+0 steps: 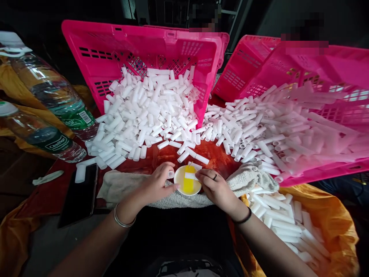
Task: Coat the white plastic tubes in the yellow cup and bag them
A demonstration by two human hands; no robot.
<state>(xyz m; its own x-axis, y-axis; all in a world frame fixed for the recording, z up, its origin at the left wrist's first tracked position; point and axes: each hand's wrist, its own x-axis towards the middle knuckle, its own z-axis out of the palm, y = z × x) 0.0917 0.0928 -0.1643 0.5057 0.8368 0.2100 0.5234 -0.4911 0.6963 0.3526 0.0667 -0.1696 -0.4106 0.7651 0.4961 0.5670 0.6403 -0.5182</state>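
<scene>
A small round white dish [179, 172] with a yellow pad [188, 186] in it lies in front of me on a grey towel [121, 184]. My left hand [160, 182] is at the dish's left edge, its thumb by the rim. Its fingers curl around a short white plastic tube [171, 174], seen end-on. Between the fingertips of my right hand [215, 186] is another white tube [190, 176], lying across the yellow pad. Just behind it, a further white piece [195, 166] shows at the back rim of the dish.
White tubes [152, 104] spill from a tipped pink crate [138, 42] onto the red table [155, 156]. A second pink crate [311, 65] holds more at the right. Several tubes fill an orange sack [343, 231] at lower right. Left are two bottles [76, 115] and a dark phone [79, 196].
</scene>
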